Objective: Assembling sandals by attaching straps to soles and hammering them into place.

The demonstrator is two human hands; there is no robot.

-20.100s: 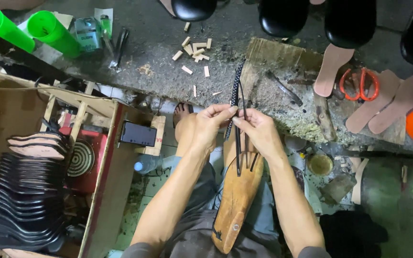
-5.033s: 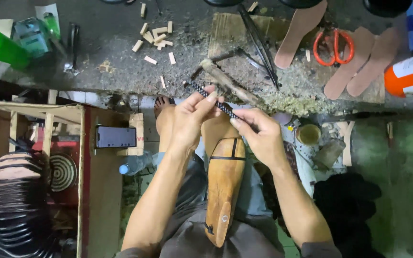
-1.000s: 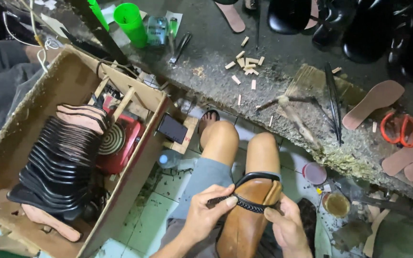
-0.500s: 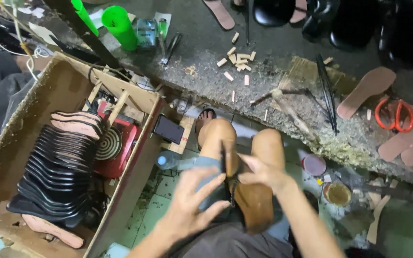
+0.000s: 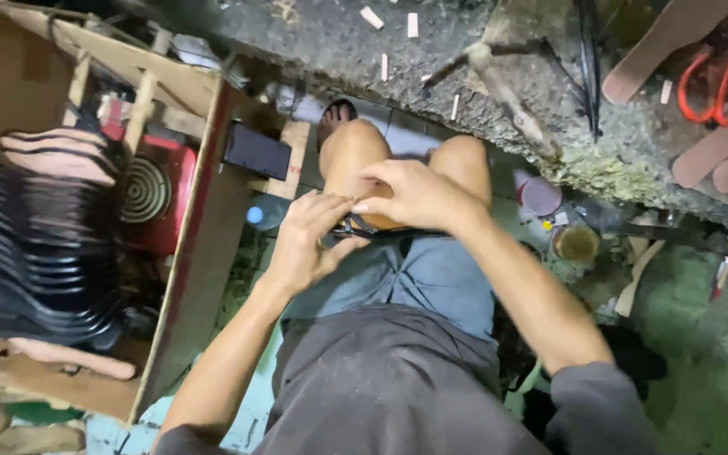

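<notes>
Both hands meet at the centre of the frame, over the person's lap. The right hand (image 5: 419, 195) lies curled over a smooth tan wooden shoe form (image 5: 381, 221), covering most of it; the left hand (image 5: 307, 244) closes in from the left, fingers bent against a dark braided strap (image 5: 358, 226) at the form's edge. Whether the strap is pinched between fingertips cannot be told. The form rests on the thighs, just above grey-blue shorts (image 5: 414, 274).

Across the top runs a rough, gritty grey surface (image 5: 313, 38) scattered with small pale wooden pegs (image 5: 413, 24). At upper right lie orange-handled scissors (image 5: 716, 84) beside flat pinkish sole cut-outs (image 5: 722, 152). At left, a plywood box (image 5: 200, 253) holds a ribbed stack of black soles (image 5: 44, 253).
</notes>
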